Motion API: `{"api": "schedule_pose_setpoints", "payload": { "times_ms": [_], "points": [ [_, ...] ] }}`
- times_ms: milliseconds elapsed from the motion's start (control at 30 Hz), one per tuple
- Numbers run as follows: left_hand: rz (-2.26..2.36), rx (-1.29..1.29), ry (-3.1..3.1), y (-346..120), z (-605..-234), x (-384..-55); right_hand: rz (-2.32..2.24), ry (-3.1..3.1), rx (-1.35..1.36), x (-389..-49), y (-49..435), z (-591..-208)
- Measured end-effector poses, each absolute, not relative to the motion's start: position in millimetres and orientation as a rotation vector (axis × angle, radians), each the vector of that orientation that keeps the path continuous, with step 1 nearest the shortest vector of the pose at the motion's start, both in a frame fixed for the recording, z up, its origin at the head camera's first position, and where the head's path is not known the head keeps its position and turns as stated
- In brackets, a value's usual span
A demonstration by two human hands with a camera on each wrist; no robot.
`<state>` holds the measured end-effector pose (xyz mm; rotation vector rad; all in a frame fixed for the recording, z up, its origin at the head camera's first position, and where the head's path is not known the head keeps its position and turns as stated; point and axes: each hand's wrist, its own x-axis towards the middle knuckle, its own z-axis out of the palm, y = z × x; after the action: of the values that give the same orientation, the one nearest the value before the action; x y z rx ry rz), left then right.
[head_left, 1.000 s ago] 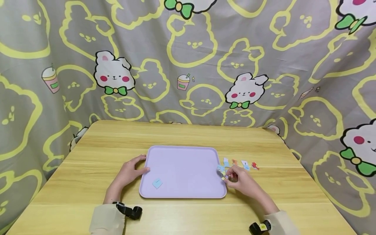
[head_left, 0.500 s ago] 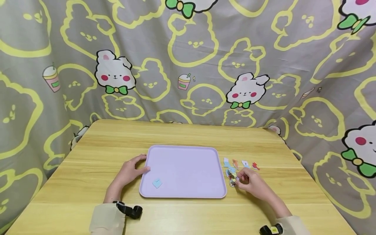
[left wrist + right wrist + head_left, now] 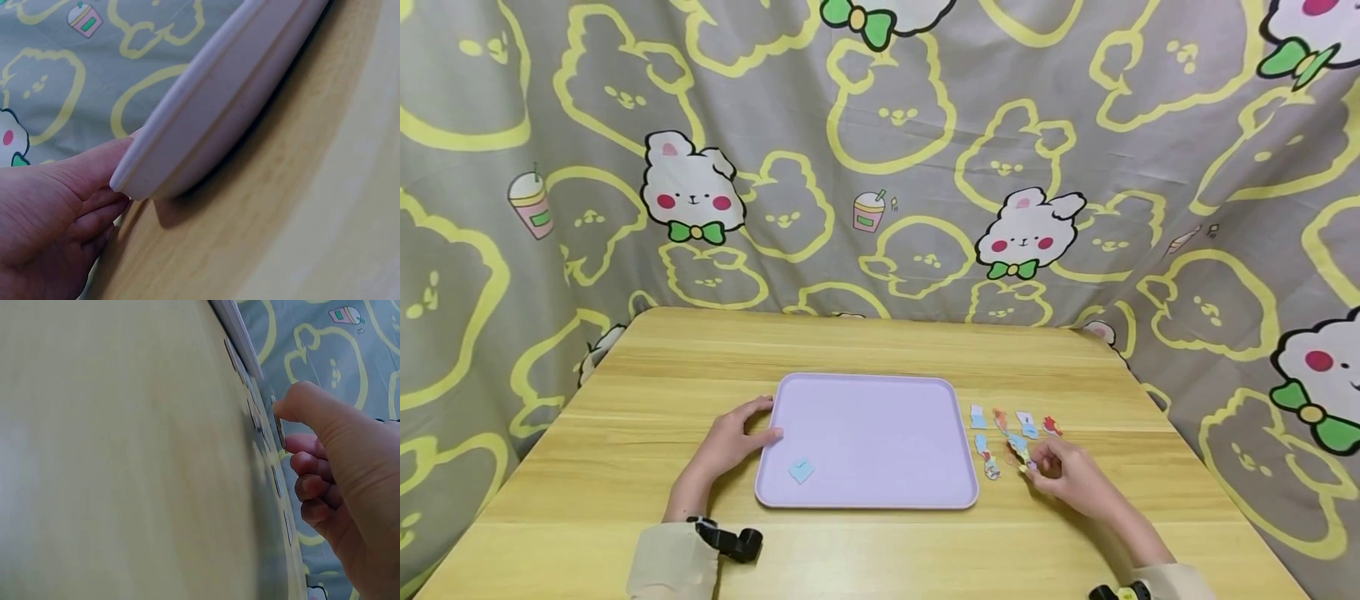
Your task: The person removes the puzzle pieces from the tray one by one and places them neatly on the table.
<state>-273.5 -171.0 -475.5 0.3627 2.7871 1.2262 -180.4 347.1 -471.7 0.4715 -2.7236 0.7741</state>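
My left hand [image 3: 735,442] grips the left edge of a pale purple tray [image 3: 868,497], thumb on the rim. In the left wrist view that hand [image 3: 59,219] is at the tray's corner [image 3: 206,106]. Right of the tray, my right hand [image 3: 1071,477] pinches a small colourful jigsaw puzzle piece [image 3: 1019,450] between thumb and finger. From the right wrist, the piece [image 3: 278,422] appears edge-on, just above the table. A light blue puzzle piece [image 3: 801,470] lies on the tray near its front left corner.
Several loose puzzle pieces lie right of the tray: a blue and white one [image 3: 977,416], an orange one [image 3: 1001,419], a white and blue one [image 3: 1027,423], a red one [image 3: 1052,426] and a multicoloured one [image 3: 991,467]. Behind the wooden table [image 3: 865,342] hangs a patterned curtain [image 3: 805,108].
My right hand has moved right, away from the tray's right edge, carrying the puzzle piece past the multicoloured one. The left hand and the tray have stayed in place.
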Motion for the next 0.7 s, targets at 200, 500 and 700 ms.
{"api": "schedule_pose_setpoints", "payload": {
  "times_ms": [200, 500, 700],
  "points": [
    [1.222, 0.361, 2.791, -171, -475, -274, 0.738, -2.717, 0.461, -177, 356, -472],
    [1.224, 0.357, 2.787, -171, -476, -273, 0.689, -2.726, 0.435, -174, 362, -471],
    [1.219, 0.357, 2.793, -172, -476, -273, 0.681, -2.738, 0.444, -175, 365, -472]
  ]
}}
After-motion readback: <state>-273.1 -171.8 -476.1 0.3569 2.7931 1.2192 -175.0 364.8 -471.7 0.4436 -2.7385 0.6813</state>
